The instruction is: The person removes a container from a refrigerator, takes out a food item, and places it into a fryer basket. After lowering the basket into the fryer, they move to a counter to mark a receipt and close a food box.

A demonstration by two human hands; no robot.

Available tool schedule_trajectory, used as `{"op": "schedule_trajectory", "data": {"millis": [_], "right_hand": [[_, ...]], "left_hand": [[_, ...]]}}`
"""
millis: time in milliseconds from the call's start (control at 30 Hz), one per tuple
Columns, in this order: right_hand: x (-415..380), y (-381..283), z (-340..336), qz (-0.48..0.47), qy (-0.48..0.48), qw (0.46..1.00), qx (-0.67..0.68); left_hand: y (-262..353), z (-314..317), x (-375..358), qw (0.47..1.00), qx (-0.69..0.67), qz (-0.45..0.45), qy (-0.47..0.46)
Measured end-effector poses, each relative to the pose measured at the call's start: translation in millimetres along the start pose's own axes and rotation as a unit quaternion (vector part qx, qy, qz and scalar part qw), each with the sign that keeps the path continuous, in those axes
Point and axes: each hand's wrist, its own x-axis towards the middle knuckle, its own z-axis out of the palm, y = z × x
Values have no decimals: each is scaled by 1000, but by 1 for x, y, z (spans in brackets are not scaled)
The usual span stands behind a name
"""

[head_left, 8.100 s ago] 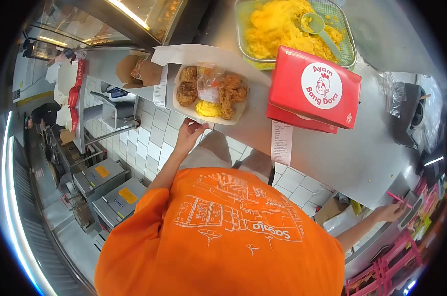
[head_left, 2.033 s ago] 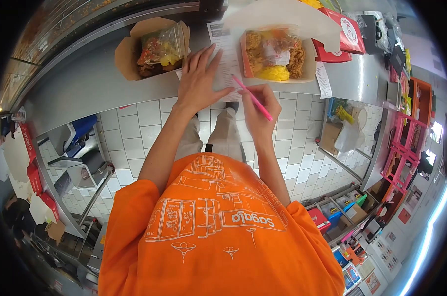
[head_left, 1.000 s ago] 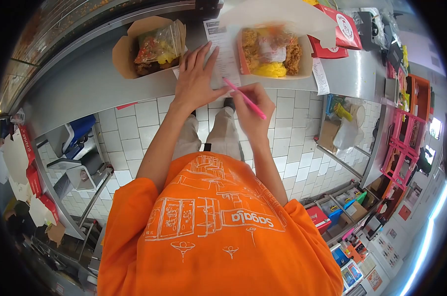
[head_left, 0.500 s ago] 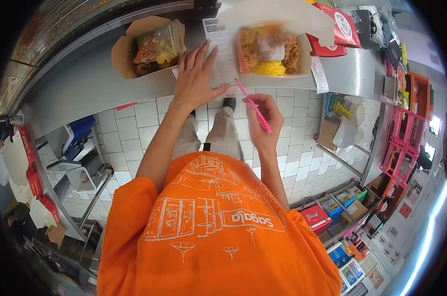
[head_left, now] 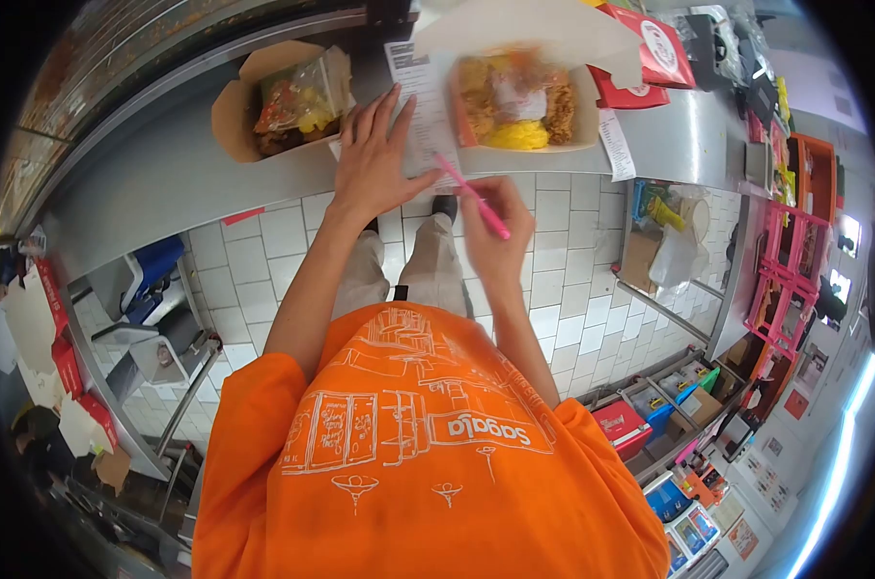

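Observation:
A long printed receipt [head_left: 422, 111] lies on the metal counter, its lower end hanging past the front edge. My left hand [head_left: 375, 159] is spread flat on the receipt's left side, fingers apart. Between the fingers of my right hand [head_left: 498, 217] is a pink pen [head_left: 478, 202], its tip at the lower part of the receipt. Any writing there is too small to make out. To the left sits an open cardboard box [head_left: 236, 118] with a clear bag of food. On the right, another open box [head_left: 592, 116] holds fried chicken pieces [head_left: 559, 118] and something yellow [head_left: 520, 135].
Red boxes [head_left: 661, 46] stand at the counter's back right, with a second receipt [head_left: 615, 145] hanging over the front edge nearby. Below the counter [head_left: 167, 188] is a tiled floor [head_left: 254, 265]. Pink crates [head_left: 783, 275] and a shelf with boxes are at right.
My right hand and the pen have moved left and slightly down, bringing the tip onto the receipt's lower part. My left hand stays spread on the paper. The view has shifted slightly.

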Motion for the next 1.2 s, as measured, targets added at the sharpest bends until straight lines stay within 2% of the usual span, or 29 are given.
{"op": "schedule_trajectory", "data": {"millis": [100, 200, 233, 300, 500, 567, 633, 733, 1033, 1200], "right_hand": [[-2, 2, -1, -13, -11, 1000, -15], [1, 5, -2, 6, 56, 998, -7], [3, 6, -1, 6, 56, 998, -7], [3, 7, 3, -14, -4, 1000, 0], [-3, -1, -10, -65, 16, 996, 64], [-4, 10, -18, -67, -2, 997, 48], [-5, 12, -25, -126, -36, 990, -61], [-5, 13, -26, -175, -59, 976, -119], [7, 9, 6, -182, -114, 965, -153], [11, 11, 15, -186, -114, 959, -182]], "left_hand": [[2, -3, 1, 1000, 13, -1, -12], [4, -5, 2, 1000, 12, 3, -10], [4, -5, 1, 1000, 11, 2, -11], [4, -5, -1, 1000, 14, 2, -16], [3, -3, 1, 1000, 21, -9, -16], [2, -3, 0, 1000, 19, -9, -11], [2, -3, 1, 1000, 9, -6, -14], [1, -2, 1, 1000, 7, 0, -3], [-1, 1, 0, 999, -18, -13, 30], [-2, 0, 0, 999, -30, -17, 21]]}}
